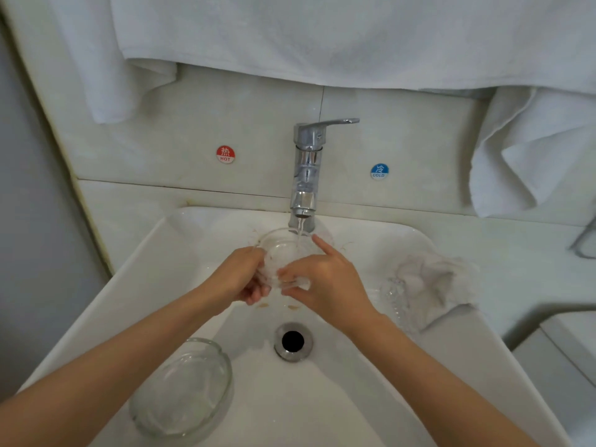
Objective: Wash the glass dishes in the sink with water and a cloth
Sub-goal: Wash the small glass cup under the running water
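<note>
A small clear glass dish (282,250) is tilted under the running tap (304,175), and water falls into it. My left hand (240,275) grips its left rim with curled fingers. My right hand (325,279) pinches its near edge, the index finger stretched along the right rim. A thick round glass dish (183,388) lies in the white sink (371,398) at the lower left. A cut-glass piece (395,295) lies at the sink's right side, partly under a crumpled white cloth (435,282).
The drain (293,341) is open in the basin's middle. White towels (322,37) hang over the wall above the tap, one draped at the right (522,150). Hot (225,154) and cold (379,171) stickers flank the tap.
</note>
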{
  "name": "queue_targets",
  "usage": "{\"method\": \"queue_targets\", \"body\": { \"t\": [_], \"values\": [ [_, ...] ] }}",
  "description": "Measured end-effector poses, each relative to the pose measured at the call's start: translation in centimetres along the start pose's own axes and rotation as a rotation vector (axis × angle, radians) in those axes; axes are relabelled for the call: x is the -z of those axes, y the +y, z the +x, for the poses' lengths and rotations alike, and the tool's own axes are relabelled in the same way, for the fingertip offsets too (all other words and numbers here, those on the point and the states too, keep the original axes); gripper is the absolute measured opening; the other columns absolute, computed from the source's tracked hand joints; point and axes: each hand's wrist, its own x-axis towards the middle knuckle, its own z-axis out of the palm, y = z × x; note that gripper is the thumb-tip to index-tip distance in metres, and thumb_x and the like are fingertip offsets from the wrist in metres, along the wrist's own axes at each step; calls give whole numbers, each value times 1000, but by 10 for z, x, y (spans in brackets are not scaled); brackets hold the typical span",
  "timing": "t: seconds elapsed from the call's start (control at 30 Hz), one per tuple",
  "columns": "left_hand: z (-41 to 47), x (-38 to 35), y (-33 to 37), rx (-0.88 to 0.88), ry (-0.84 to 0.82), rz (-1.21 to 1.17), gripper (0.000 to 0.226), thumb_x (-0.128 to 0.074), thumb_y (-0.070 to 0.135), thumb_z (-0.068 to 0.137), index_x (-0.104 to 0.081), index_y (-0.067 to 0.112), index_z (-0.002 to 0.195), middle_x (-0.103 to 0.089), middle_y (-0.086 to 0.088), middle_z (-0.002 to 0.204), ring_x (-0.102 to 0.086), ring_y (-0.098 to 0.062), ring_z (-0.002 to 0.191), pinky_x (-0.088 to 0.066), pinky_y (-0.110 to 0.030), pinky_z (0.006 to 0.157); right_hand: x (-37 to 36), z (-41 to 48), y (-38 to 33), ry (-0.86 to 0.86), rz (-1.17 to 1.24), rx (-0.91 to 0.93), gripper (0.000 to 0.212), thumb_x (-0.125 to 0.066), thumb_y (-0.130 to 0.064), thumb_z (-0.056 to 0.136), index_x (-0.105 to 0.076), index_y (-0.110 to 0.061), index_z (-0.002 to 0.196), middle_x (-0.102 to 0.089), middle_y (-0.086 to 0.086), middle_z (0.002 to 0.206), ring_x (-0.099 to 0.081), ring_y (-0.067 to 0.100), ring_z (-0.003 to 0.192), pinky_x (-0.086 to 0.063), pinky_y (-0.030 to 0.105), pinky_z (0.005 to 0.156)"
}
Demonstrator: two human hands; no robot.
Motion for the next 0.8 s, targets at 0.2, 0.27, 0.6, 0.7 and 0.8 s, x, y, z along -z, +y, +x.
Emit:
{"method": "queue_targets", "body": {
  "t": [0.2,0.27,0.6,0.7,0.8],
  "values": [
    [-3,0,-1,-47,8,78,31,-25,15,97,-49,6,79,-51,-5,40,-38,-13,28,-30,-15,33,-8,-6,-8,-23,-210,53,48,-90,-23,49,-73,-15,93,-73,0,97,-70,20,91,-37,45,102],
    [-4,-2,-2,-35,-3,98,25,-27,12,94,-49,6,82,-51,-5,40,-39,-14,28,-30,-16,33,-8,-7,-10,-93,-86,89,50,-82,-12,59,-69,-16,107,-72,0,105,-67,21,101,-23,51,105],
    [1,-4,-3,-25,88,2,29,-26,9,95,-48,6,77,-54,-4,41,-45,-12,30,-35,-15,34,7,2,-7,25,-291,-101,30,-91,-34,47,-71,-21,65,-69,-6,63,-68,14,63,-12,43,108],
    [1,-5,-4,-83,136,83,23,-26,8,93,-48,1,91,-58,-11,52,-52,-15,35,-40,-19,36,3,-1,-7,-42,-451,-90,33,-88,-38,51,-72,-19,72,-71,-7,73,-69,12,81,-6,48,108],
    [-1,-8,-8,-124,152,164,17,-29,10,94,-43,5,103,-61,-14,59,-56,-19,40,-43,-22,39,-1,-3,-14,-117,-508,-132,30,-83,-44,57,-68,-19,56,-62,-5,51,-65,14,58,-1,41,112]
  ]
}}
